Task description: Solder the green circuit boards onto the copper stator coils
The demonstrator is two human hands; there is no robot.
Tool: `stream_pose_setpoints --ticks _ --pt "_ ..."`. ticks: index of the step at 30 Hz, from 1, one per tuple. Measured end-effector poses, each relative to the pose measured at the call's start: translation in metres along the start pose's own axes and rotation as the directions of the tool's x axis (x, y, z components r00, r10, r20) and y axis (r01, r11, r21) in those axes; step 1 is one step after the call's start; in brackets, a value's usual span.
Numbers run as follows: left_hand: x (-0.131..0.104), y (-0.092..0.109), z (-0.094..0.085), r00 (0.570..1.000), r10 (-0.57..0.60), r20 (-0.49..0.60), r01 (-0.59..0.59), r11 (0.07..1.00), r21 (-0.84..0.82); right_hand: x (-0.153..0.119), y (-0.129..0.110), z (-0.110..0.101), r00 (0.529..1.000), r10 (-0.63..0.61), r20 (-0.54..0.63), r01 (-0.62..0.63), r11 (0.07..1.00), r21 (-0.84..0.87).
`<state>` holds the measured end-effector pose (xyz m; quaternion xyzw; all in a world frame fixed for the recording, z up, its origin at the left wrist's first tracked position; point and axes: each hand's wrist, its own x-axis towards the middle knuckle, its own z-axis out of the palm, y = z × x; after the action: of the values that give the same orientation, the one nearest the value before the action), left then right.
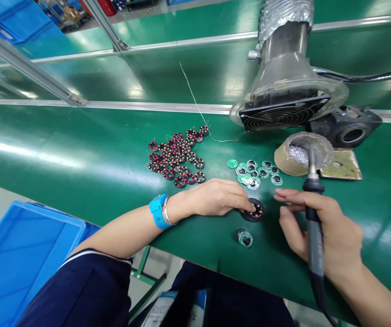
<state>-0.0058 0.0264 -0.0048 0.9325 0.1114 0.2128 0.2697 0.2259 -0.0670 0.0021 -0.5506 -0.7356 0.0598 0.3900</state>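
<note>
My left hand (220,197) has its fingers closed on a small copper-wound motor stator (257,210), which sits in a round black holder (252,219) on the bench. My right hand (328,231) holds a soldering iron (314,240), with thumb and forefinger stretched out to the left. The iron's metal end reaches over a cardboard-walled cup (286,156) with silvery material inside; its very tip is hard to make out. Closer to me lies a stator with a green circuit board on it (245,238). Beyond the holder is a cluster of round green circuit boards (250,170).
Many wound stators (175,156) lie grouped left of the boards. A thin solder wire (193,95) rises behind them. A fume extractor hood (284,97) hangs low over the back right, near a black iron stand (348,127). A blue crate (28,263) stands at lower left.
</note>
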Motion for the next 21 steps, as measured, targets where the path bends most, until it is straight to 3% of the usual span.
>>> stream_pose_setpoints --ticks 5,7,9,11,14,16,21 --pt "0.001 0.000 0.001 0.996 0.027 -0.083 -0.019 0.995 0.094 0.001 0.004 0.001 1.000 0.003 -0.011 -0.003 1.000 0.031" --pt "0.002 -0.001 0.000 0.985 0.003 -0.175 0.024 0.989 0.148 0.001 0.003 0.000 1.000 -0.013 -0.008 0.013 1.000 0.021" --pt "0.005 -0.004 0.000 0.940 -0.058 -0.336 0.116 0.981 0.157 0.001 0.000 0.001 0.999 -0.048 0.017 0.048 0.999 0.008" --pt "0.008 -0.007 0.001 0.906 -0.112 -0.407 0.190 0.969 0.156 0.001 -0.002 0.003 0.993 -0.096 0.063 0.095 0.995 0.016" --pt "0.014 -0.009 0.006 0.946 -0.199 -0.256 0.263 0.934 0.244 0.000 -0.005 0.008 0.980 -0.150 0.133 0.145 0.988 0.043" --pt "0.017 -0.009 0.009 0.950 -0.270 -0.158 0.307 0.904 0.298 0.000 -0.005 0.012 0.974 -0.164 0.158 0.159 0.986 0.044" --pt "0.016 -0.010 0.010 0.948 -0.261 -0.179 0.303 0.912 0.277 0.002 -0.003 0.015 0.964 -0.152 0.216 0.136 0.987 0.089"
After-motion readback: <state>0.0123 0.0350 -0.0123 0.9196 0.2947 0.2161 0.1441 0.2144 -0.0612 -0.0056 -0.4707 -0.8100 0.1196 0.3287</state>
